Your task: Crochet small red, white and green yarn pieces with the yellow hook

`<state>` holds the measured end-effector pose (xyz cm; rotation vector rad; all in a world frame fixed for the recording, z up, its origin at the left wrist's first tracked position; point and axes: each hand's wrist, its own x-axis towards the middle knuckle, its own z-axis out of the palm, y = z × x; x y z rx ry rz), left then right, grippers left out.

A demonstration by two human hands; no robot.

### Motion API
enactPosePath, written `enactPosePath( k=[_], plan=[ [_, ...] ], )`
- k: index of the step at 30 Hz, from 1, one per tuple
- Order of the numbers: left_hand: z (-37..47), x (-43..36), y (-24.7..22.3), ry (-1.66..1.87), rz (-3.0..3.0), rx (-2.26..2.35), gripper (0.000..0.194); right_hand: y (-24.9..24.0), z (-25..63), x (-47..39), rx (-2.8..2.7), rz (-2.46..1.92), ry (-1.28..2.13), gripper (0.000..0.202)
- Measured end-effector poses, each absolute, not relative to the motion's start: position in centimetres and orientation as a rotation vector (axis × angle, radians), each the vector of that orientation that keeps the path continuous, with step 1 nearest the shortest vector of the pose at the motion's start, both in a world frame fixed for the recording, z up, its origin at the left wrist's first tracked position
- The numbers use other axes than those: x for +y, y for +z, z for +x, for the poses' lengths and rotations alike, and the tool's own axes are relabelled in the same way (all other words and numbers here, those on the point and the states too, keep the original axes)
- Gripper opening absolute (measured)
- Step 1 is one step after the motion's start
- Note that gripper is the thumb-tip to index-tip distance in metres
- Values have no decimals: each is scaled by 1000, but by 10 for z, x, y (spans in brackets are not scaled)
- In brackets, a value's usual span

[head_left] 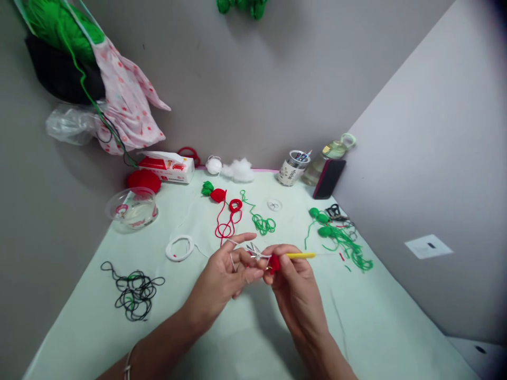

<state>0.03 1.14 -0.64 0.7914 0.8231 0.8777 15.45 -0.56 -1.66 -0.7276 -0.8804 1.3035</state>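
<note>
In the middle of the head view my two hands meet above the table. White yarn (236, 242) runs over the raised index finger of my left hand (227, 272), whose other fingers are curled in and pinching near the tips of my right hand. My right hand (295, 274) is closed round a crochet hook (300, 256) with a yellow handle pointing right. A small red piece (273, 263) shows between its thumb and fingers. Silvery pointed metal (252, 249) lies between the hands; its exact kind is unclear. The white yarn leads left to a loose coil (179, 248).
Tangled black cord (137, 293) lies left, below a clear plastic tub (132, 208). Red yarn (225, 229) and green yarn (263, 224) lie beyond my hands. Green pieces (325, 231) are at right. A pen tin (291, 171), bottle (317, 169) and phone (329, 179) stand behind.
</note>
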Motion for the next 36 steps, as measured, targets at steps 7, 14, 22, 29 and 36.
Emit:
enactPosePath(
  k=[7, 14, 22, 29, 36],
  plan=[
    [-62, 50, -3, 735, 1218, 917, 26, -13, 165, 0, -849, -734, 1315, 7],
    [-102, 66, 5, 1130, 1452, 1443, 21, -6, 165, -5, -825, -818, 1402, 15],
    [-13, 32, -4, 1006, 870, 673, 53, -2, 160, -9, -791, -774, 1525, 14],
    [-41, 19, 44, 1200, 558, 363, 58, -10, 160, -10, -951, -755, 1379, 10],
    [-41, 20, 8, 1342, 2114, 906, 38, -14, 158, -20, -1235, -897, 827, 18]
  ],
)
